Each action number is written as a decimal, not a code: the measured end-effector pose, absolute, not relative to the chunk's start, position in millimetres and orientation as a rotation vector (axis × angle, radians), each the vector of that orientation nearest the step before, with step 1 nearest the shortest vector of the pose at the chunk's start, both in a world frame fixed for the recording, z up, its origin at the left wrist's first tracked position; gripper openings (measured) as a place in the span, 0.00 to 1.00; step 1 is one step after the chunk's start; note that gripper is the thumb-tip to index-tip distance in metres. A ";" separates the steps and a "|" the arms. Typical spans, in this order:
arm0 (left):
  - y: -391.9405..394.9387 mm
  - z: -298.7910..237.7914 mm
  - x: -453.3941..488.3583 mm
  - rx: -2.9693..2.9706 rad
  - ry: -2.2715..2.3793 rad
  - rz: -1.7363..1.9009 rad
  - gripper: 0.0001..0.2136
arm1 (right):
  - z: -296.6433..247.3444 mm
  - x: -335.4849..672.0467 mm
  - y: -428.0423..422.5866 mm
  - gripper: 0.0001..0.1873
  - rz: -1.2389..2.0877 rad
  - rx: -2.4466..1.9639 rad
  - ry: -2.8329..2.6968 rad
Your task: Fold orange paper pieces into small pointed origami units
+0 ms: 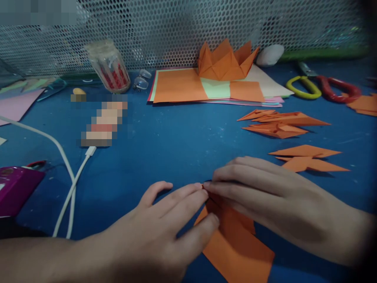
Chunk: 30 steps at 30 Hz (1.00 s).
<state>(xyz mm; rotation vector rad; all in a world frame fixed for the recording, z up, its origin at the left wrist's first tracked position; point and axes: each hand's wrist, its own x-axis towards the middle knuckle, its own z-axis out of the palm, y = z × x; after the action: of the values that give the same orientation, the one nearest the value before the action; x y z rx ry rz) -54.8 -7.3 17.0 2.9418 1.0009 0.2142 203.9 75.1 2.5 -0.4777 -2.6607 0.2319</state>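
Note:
A sheet of orange paper (240, 247), partly folded, lies on the blue table in front of me. My left hand (182, 220) comes in from the lower left, its fingertips gripping the paper's far corner and its thumb resting on the sheet. From the right, my right hand (265, 196) meets it there, fingers pressed together on the same corner. The fold under the fingertips is mostly hidden. Beyond the right hand lie folded orange paper pieces (306, 151) with pointed ends, and more pointed pieces (279, 127) sit farther back.
At the back, an orange paper crown shape (226, 65) stands on stacked coloured sheets (176, 88). Scissors (338, 88) and a white stone (269, 55) are at the back right. To the left are a jar (108, 68), a white cable (63, 157) and a purple box (20, 188).

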 end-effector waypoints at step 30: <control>-1.0 21.4 -55.9 2.954 1.046 0.193 0.21 | 3.8 207.3 75.2 0.25 0.112 -0.410 -2.660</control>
<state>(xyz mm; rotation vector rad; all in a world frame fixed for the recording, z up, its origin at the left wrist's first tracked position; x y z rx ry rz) -55.9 -1.0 21.4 2.9543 1.0456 0.1933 207.3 75.2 3.8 -0.4100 -2.6603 0.1123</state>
